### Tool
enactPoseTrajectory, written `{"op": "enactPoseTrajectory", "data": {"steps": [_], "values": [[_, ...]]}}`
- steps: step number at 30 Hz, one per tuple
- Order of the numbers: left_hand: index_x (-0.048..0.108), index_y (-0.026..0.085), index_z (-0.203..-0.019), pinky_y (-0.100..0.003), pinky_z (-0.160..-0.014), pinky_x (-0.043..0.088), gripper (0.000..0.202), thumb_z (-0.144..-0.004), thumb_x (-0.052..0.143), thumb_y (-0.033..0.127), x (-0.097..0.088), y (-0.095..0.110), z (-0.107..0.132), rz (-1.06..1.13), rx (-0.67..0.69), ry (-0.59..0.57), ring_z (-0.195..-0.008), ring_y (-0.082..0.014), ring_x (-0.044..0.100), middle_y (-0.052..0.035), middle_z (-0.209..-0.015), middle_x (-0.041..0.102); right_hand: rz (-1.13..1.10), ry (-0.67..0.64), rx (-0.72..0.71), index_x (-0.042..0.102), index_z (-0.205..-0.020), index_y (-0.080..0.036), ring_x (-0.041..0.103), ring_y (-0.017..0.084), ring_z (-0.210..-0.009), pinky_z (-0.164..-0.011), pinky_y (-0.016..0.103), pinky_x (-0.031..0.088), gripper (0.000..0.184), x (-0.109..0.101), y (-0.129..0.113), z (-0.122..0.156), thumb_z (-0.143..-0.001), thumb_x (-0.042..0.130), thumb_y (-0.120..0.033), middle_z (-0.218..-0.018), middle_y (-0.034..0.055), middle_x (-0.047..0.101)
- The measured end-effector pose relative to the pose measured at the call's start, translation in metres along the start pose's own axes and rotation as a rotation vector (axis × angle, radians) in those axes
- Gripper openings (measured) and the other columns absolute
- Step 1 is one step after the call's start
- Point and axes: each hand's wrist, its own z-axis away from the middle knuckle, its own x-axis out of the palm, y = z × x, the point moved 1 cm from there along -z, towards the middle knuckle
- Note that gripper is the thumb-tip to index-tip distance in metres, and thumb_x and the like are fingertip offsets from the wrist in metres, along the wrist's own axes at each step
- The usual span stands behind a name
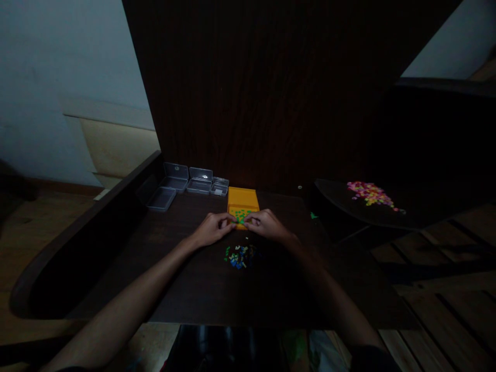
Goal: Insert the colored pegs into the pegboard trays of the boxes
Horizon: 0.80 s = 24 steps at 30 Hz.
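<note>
An open yellow box [243, 196] lies on the dark tabletop with small green pieces [242, 214] in its near half. My left hand [212, 229] is at the box's near left corner, thumb and fingers pinched. From the other side my right hand [269, 225] reaches in at the near right corner, its fingers also pinched. Whatever sits between the fingertips of either hand is too small to make out. Just in front of the box, a loose pile of small blue, green and pale pieces [238, 257] is spread on the table.
Several clear plastic cases [200, 180] with raised lids stand at the back left. A heap of pink and yellow bits [371, 194] lies on a dark curved surface at right. A dark upright panel [248, 93] rises behind the table, and a raised side board [89, 227] borders its left.
</note>
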Motion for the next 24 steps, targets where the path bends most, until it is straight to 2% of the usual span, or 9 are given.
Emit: {"op": "enactPoseTrajectory", "data": {"steps": [4,7,10,13,24], "values": [[0.070,0.011,-0.093,-0.018,-0.052,0.033,0.027,-0.085,0.056,0.032,-0.001,0.000,0.001,-0.038,0.005,-0.067,-0.048,-0.0079,0.042,0.0054,-0.053,0.049,0.052,0.041,0.132,0.073,-0.088,-0.013,0.048,0.009,-0.050,-0.052,0.020,0.031,0.019,-0.008,0.019,0.000,-0.083,0.060,-0.026,-0.059,-0.0006,0.061],[0.071,0.012,-0.091,-0.018,-0.053,0.034,0.024,-0.084,0.057,0.030,-0.002,0.002,0.002,-0.087,0.027,-0.171,-0.048,-0.0075,0.045,0.0045,-0.054,0.052,0.112,0.015,0.223,0.074,-0.085,-0.013,0.050,0.010,-0.052,-0.053,0.020,0.031,0.016,-0.013,0.029,-0.001,-0.079,0.062,-0.023,-0.061,0.0000,0.063],[0.073,0.013,-0.087,-0.018,-0.052,0.033,0.020,-0.081,0.060,0.027,-0.002,0.003,0.004,-0.138,0.050,-0.293,-0.047,-0.0069,0.045,0.0044,-0.053,0.052,0.158,-0.035,0.272,0.074,-0.086,-0.015,0.053,0.010,-0.056,-0.054,0.020,0.032,0.016,-0.014,0.032,-0.003,-0.077,0.061,-0.020,-0.065,0.0006,0.066],[0.073,0.013,-0.086,-0.018,-0.051,0.033,0.018,-0.078,0.062,0.025,-0.002,0.003,0.005,-0.170,0.061,-0.369,-0.047,-0.0070,0.047,0.0037,-0.055,0.055,0.216,-0.077,0.293,0.075,-0.087,-0.017,0.056,0.012,-0.061,-0.057,0.021,0.034,0.018,-0.013,0.028,-0.007,-0.077,0.060,-0.020,-0.071,0.0019,0.069],[0.073,0.014,-0.086,-0.018,-0.052,0.034,0.017,-0.077,0.062,0.023,-0.002,0.003,0.005,-0.200,0.067,-0.392,-0.048,-0.0071,0.049,0.0031,-0.056,0.057,0.441,-0.222,0.421,0.074,-0.093,-0.023,0.066,0.020,-0.085,-0.070,0.024,0.043,0.021,-0.012,0.014,-0.020,-0.079,0.060,-0.029,-0.092,0.0063,0.073]]}}
